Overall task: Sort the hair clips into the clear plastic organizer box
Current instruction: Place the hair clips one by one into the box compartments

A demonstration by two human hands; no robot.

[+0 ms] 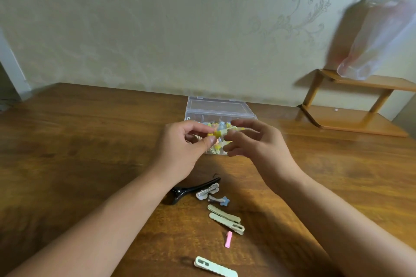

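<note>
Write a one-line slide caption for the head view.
Left hand and right hand hold a yellow hair clip at the open clear organizer box; other clips lie on the wooden table.

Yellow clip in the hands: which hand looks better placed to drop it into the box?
Probably the left hand: its thumb and forefinger pinch the yellow clip close by the clear organizer box. The right hand has loosely spread fingers at the clip's other end; its hold is unclear.

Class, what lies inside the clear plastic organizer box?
Small yellow and pale blue hair clips show inside the clear plastic organizer box. The left hand and right hand cover the rest.
</note>
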